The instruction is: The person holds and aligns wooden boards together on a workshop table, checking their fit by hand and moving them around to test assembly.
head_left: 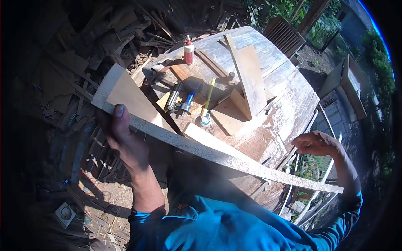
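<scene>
A long particle-board panel (201, 148) crosses in front of me, its pale speckled edge running from upper left to lower right. My left hand (127, 136) grips its left end, thumb on top of the edge and fingers hidden beneath. My right hand (316, 143) is apart from the panel, near the table's right side. Its fingers are loosely curled, with nothing seen in them. Beyond the panel, a blue clamp-like tool (187, 104), a dark metal tool (173, 97) and a yellow tape measure (205, 119) lie among wood pieces.
A red-and-white glue bottle (189, 52) stands at the back of the worn wooden table (289, 85). Boards (249, 71) lean together past the tape measure, beside sawdust (255, 142). Wood scraps (63, 79) are heaped at left. A wooden box-like piece (349, 88) stands at right.
</scene>
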A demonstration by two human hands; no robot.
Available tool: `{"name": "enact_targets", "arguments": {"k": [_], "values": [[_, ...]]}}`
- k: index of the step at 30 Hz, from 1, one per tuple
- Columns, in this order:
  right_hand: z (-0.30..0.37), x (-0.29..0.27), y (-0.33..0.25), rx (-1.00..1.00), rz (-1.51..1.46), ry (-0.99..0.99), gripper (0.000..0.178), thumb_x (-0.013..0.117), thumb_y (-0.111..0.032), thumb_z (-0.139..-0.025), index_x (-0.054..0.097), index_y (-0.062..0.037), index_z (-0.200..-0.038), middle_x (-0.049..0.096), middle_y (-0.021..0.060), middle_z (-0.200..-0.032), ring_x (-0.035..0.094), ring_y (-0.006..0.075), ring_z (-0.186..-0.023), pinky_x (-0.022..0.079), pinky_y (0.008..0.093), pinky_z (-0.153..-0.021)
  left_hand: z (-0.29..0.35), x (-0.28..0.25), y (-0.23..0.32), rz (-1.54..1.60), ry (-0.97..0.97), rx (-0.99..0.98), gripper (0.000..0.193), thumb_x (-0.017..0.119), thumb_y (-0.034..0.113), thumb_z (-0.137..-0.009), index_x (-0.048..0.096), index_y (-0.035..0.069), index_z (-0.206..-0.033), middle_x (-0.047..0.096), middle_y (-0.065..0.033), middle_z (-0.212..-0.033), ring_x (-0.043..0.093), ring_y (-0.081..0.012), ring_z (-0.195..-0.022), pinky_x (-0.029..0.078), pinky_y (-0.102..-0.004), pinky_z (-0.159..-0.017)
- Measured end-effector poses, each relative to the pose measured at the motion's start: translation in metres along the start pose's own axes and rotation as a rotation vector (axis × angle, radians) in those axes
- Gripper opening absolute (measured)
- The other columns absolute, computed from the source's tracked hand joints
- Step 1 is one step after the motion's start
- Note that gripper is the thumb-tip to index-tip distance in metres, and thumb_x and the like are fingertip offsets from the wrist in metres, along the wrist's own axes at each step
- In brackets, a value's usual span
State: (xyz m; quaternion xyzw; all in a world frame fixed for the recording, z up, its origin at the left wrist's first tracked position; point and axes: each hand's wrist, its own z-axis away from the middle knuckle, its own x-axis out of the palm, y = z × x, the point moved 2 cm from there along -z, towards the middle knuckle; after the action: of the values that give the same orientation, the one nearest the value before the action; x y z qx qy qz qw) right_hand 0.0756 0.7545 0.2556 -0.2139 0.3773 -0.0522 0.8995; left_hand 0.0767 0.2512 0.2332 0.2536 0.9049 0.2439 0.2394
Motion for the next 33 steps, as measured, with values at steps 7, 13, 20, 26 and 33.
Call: {"name": "enact_targets", "arguments": {"k": [7, 13, 20, 26, 33], "values": [[-0.13, 0.235, 0.145, 0.066, -0.198, 0.286, 0.043, 0.073, -0.031, -0.09, 0.07, -0.0072, -0.126, 0.071, 0.0163, -0.111, 0.071, 0.0316, -0.103, 0.057, 0.0419, -0.089, 0.009, -0.021, -0.033, 0.057, 0.101, 0.003, 0.046, 0.062, 0.025, -0.103, 0.049, -0.002, -0.138, 0.055, -0.0235, -0.132, 0.058, -0.0334, -0.119, 0.049, -0.0438, -0.101], [-0.211, 0.315, 0.135, -0.064, 0.092, 0.333, 0.078, 0.073, -0.052, -0.087, 0.05, -0.013, -0.15, 0.057, 0.0131, -0.141, 0.058, 0.034, -0.128, 0.049, 0.0474, -0.104, 0.003, -0.028, -0.033, 0.139, 0.106, -0.083, 0.044, 0.062, 0.026, -0.104, 0.051, -0.001, -0.137, 0.056, -0.0223, -0.133, 0.057, -0.0328, -0.122, 0.047, -0.0445, -0.103], [-0.247, 0.334, 0.132, -0.14, 0.441, 0.235, 0.083, 0.076, -0.047, -0.082, 0.046, -0.0066, -0.149, 0.055, 0.0159, -0.134, 0.054, 0.0307, -0.127, 0.046, 0.0468, -0.102, 0.003, -0.036, -0.03, 0.211, 0.138, -0.146, 0.043, 0.061, 0.027, -0.104, 0.052, 0.0, -0.136, 0.056, -0.0211, -0.134, 0.056, -0.032, -0.125, 0.045, -0.0453, -0.106], [-0.222, 0.3, 0.14, -0.361, -0.122, 0.193, 0.074, 0.079, -0.039, -0.081, 0.05, -0.0025, -0.138, 0.058, 0.021, -0.129, 0.06, 0.0406, -0.117, 0.05, 0.0467, -0.1, 0.007, -0.036, -0.026, 0.328, 0.176, -0.287, 0.042, 0.06, 0.028, -0.105, 0.054, 0.0, -0.135, 0.056, -0.0199, -0.135, 0.055, -0.0313, -0.128, 0.044, -0.046, -0.109], [-0.067, 0.127, 0.093, -0.2, -0.42, 0.275, 0.115, 0.09, -0.044, -0.069, 0.035, 0.0093, -0.155, 0.061, 0.016, -0.113, 0.06, 0.0203, -0.093, 0.048, 0.0316, -0.08, 0.029, -0.033, -0.042, 0.003, 0.098, 0.135, 0.045, 0.059, 0.034, -0.102, 0.057, 0.002, -0.134, 0.057, -0.0148, -0.133, 0.055, -0.0254, -0.126, 0.04, -0.0423, -0.109]]}}
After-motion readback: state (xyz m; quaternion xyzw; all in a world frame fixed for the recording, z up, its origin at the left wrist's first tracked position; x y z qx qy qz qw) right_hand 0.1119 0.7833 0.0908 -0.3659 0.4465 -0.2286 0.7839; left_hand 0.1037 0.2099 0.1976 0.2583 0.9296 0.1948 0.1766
